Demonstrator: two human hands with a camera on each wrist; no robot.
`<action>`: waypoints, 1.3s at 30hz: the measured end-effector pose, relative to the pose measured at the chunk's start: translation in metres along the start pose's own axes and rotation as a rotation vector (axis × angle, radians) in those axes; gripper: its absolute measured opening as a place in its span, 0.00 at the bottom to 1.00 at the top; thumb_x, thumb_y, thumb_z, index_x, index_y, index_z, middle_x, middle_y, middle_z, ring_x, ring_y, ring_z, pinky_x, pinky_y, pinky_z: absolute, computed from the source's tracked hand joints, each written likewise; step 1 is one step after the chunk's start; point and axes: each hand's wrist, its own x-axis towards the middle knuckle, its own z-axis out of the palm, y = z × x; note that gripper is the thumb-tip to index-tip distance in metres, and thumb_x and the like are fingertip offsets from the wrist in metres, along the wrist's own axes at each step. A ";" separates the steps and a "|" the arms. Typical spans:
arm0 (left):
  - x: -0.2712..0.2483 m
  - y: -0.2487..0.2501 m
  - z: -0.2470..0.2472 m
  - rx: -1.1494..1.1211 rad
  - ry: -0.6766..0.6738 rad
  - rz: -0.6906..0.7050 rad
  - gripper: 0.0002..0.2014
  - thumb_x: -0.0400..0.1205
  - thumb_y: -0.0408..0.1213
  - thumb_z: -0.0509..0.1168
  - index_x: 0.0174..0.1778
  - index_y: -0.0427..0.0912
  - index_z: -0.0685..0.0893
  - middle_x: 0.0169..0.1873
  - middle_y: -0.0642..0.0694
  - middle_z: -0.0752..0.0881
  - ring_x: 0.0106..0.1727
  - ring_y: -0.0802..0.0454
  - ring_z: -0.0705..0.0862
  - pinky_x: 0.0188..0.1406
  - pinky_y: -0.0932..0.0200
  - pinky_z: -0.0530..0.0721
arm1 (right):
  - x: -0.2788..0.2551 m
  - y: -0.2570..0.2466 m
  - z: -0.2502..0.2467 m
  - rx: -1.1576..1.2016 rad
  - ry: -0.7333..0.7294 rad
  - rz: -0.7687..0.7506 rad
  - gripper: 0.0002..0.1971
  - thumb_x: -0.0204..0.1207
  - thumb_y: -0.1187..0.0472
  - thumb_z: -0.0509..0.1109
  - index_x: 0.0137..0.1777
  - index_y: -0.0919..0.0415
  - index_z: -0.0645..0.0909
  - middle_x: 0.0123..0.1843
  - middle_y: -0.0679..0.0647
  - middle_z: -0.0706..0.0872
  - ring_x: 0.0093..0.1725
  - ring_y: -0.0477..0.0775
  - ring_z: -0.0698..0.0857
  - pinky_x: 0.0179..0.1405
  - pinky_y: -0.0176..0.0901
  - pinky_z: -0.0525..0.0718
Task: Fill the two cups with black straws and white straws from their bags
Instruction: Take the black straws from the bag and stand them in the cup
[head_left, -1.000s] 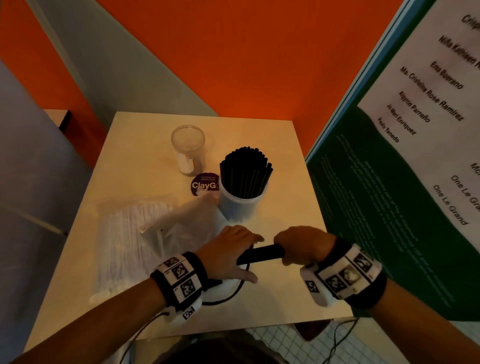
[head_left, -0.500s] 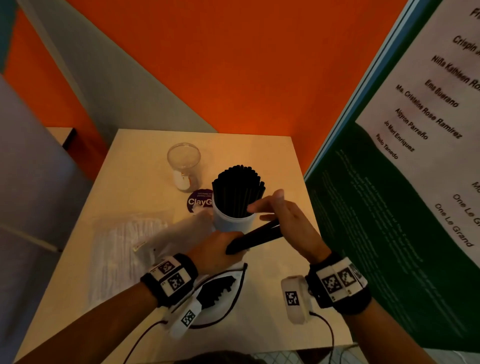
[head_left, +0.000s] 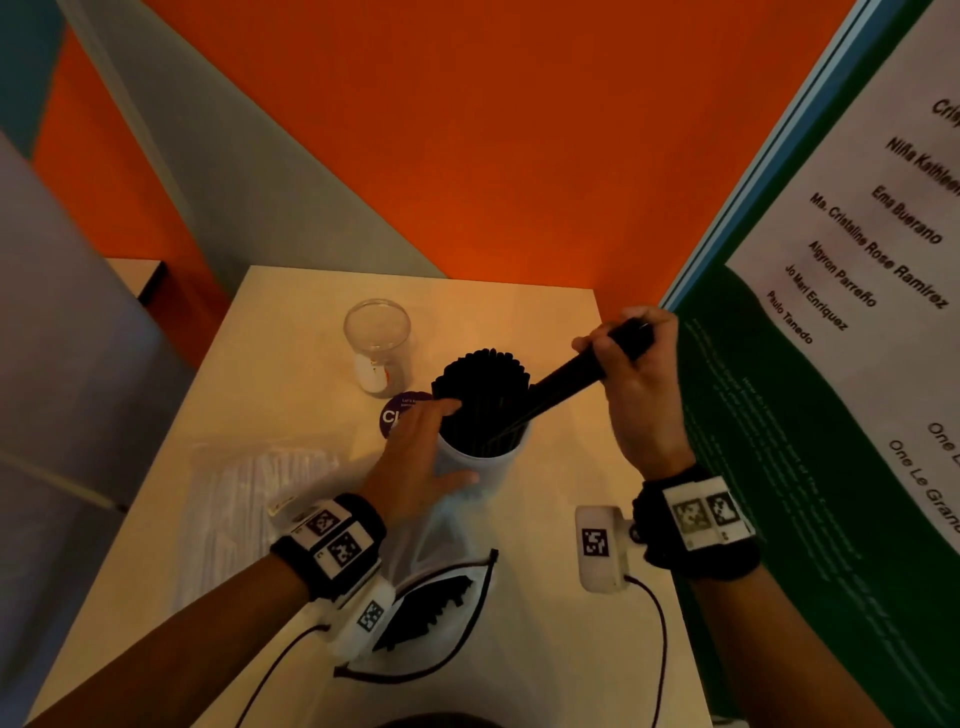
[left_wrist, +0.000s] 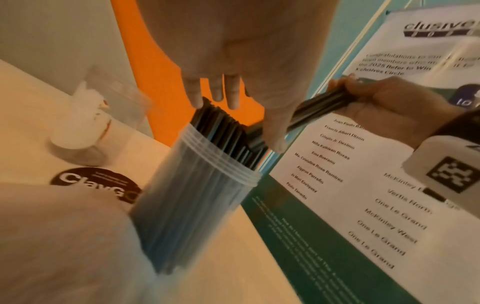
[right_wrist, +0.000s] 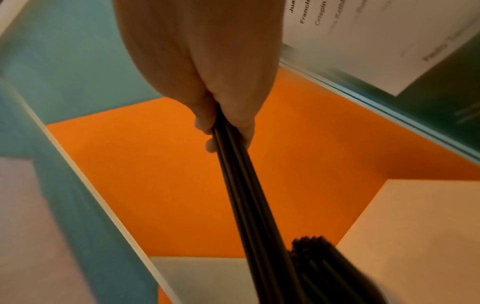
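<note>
A clear cup (head_left: 480, 470) (left_wrist: 197, 195) packed with black straws (head_left: 480, 384) (left_wrist: 226, 131) (right_wrist: 319, 259) stands mid-table. My right hand (head_left: 636, 384) (left_wrist: 389, 107) (right_wrist: 207, 72) grips a bundle of black straws (head_left: 563, 382) (left_wrist: 319, 109) (right_wrist: 241, 174), slanted, its lower ends inside the cup's right side. My left hand (head_left: 418, 457) (left_wrist: 233, 61) has straight fingers pressing the standing straws leftward, with the thumb against the cup wall. The second clear cup (head_left: 378, 343) (left_wrist: 93, 123) stands behind, without straws. The bag of white straws (head_left: 249, 499) lies at the left.
The opened bag of black straws (head_left: 431, 608) lies near the table's front edge, under my left wrist. A round purple sticker (head_left: 397, 413) (left_wrist: 96, 183) lies between the cups. A green and white poster board (head_left: 831, 415) stands close on the right; an orange wall is behind.
My right hand lifted the black bundle from near the front edge and tipped its lower ends into the cup. My left hand left the bag and moved onto the cup's straws.
</note>
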 end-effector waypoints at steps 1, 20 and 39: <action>-0.003 -0.003 -0.004 0.087 0.021 0.014 0.35 0.69 0.58 0.71 0.68 0.44 0.72 0.64 0.50 0.72 0.64 0.51 0.71 0.64 0.50 0.72 | 0.003 0.004 0.000 -0.079 -0.006 -0.018 0.16 0.82 0.73 0.60 0.57 0.49 0.70 0.44 0.52 0.81 0.49 0.55 0.86 0.60 0.51 0.84; -0.072 -0.035 -0.004 0.515 -0.510 -0.032 0.15 0.75 0.55 0.66 0.49 0.55 0.69 0.38 0.57 0.77 0.37 0.56 0.76 0.34 0.61 0.73 | -0.062 0.098 0.033 -0.929 -0.255 -0.142 0.28 0.83 0.58 0.63 0.81 0.60 0.60 0.84 0.61 0.57 0.85 0.59 0.51 0.84 0.50 0.52; -0.084 -0.027 -0.024 0.168 -0.450 -0.138 0.12 0.82 0.39 0.64 0.61 0.44 0.82 0.55 0.47 0.85 0.49 0.55 0.81 0.38 0.79 0.70 | -0.177 0.193 0.136 -1.511 -1.021 0.697 0.11 0.86 0.56 0.59 0.59 0.60 0.78 0.49 0.57 0.81 0.37 0.52 0.76 0.47 0.45 0.77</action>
